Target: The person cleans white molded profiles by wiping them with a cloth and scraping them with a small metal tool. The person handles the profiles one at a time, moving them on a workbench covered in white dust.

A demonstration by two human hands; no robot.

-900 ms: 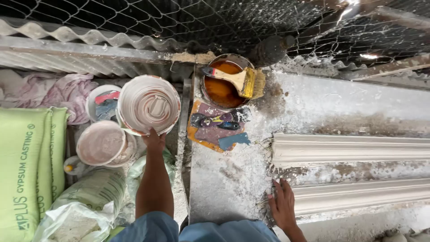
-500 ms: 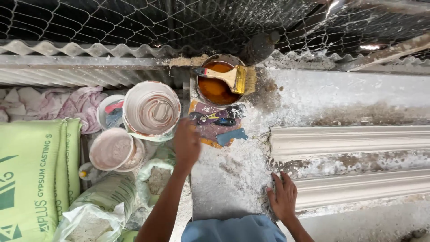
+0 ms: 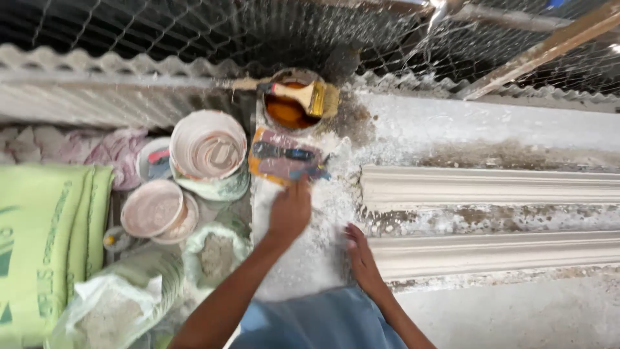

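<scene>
My left hand (image 3: 290,210) reaches forward over the powder-dusted bench (image 3: 303,258). Its fingertips are at the near edge of a stained orange board (image 3: 274,169) that carries dark scraping tools with blue handles (image 3: 284,154). Motion blur hides whether the fingers grip anything. My right hand (image 3: 361,253) lies flat on the bench with fingers spread, touching the left end of the nearer white plaster moulding (image 3: 497,253). A second moulding (image 3: 491,186) lies parallel behind it. Beyond the board stands a tin of orange liquid (image 3: 284,115) with a flat brush (image 3: 303,95) across its rim.
Left of the bench are two plaster-coated buckets (image 3: 208,152) (image 3: 155,208), a small tub (image 3: 154,161), an open bag of powder (image 3: 213,255), green sacks (image 3: 45,245) and crumpled cloth (image 3: 97,148). Corrugated sheet (image 3: 97,97) and wire mesh (image 3: 194,26) close the far side.
My left hand left the buckets and swung right and forward to the board with the scrapers. My right hand stayed at the moulding's end. The view moved closer.
</scene>
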